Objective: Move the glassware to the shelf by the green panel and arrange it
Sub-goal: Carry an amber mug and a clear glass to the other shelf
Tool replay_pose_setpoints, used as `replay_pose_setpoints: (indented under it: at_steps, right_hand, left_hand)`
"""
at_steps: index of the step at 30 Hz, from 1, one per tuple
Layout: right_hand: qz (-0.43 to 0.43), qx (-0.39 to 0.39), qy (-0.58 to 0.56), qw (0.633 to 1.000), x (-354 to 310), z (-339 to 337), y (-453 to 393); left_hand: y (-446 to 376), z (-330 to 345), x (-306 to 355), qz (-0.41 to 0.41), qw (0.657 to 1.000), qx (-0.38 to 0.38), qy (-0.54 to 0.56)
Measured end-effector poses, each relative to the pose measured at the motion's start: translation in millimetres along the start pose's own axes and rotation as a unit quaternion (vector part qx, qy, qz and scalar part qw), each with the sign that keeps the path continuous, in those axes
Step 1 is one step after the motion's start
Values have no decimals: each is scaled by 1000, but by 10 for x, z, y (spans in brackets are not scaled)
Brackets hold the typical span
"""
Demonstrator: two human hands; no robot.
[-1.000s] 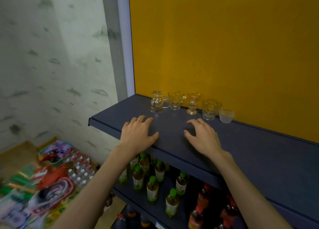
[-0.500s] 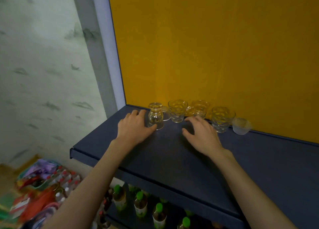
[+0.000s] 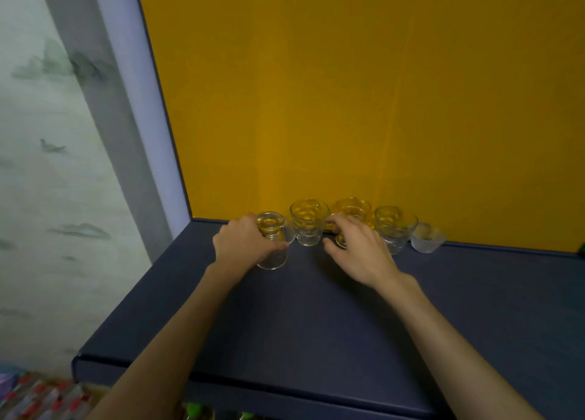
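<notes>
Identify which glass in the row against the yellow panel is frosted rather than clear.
The small frosted cup at the row's right end; the other glasses are clear and taller.

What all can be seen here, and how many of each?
glasses: four, clear, in a row at the back of the shelf
frosted cup: one, whitish, right end of the row
shelf: one, dark blue
panel: one, yellow, behind the shelf
wall: one, pale, left
packets: several, red and white, bottom left
left hand: one, grips the leftmost glass
right hand: one, fingers on the third glass
</notes>
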State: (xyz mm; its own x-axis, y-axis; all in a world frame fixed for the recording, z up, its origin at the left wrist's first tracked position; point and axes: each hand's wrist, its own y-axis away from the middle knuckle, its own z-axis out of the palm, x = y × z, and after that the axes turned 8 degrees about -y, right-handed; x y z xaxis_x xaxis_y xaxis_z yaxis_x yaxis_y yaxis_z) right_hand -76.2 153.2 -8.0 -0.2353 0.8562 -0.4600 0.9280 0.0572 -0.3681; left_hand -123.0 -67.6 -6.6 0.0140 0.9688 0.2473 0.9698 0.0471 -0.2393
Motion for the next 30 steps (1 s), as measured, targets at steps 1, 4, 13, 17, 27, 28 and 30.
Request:
replay_pose_setpoints:
  at_steps: [1, 4, 13, 17, 27, 28, 30]
  right_hand:
    - [4, 2, 2, 1000, -24, 20, -27]
    - [17, -2, 18, 1000, -102, 87, -113]
    - [46, -33, 72, 996, -228, 243, -251]
    - [55, -34, 78, 995, -231, 329, -284]
    - [46, -36, 88, 994, -253, 342, -248]
    - [48, -37, 88, 994, -263, 330, -222]
    - [53, -35, 83, 994, -286, 308, -171]
  left_hand:
    - [-13, -6, -18, 5, 1000, 3, 10]
    - [-35, -29, -92, 20, 999, 10, 39]
    - [-115, -94, -473, -14, 959, 16, 282]
    - [-120, -199, -550, -20, 923, 18, 383]
    - [-221, -157, -632, -76, 857, -51, 506]
    - [-223, -150, -632, -77, 854, -60, 510]
    - [-219, -150, -612, -85, 846, -74, 521]
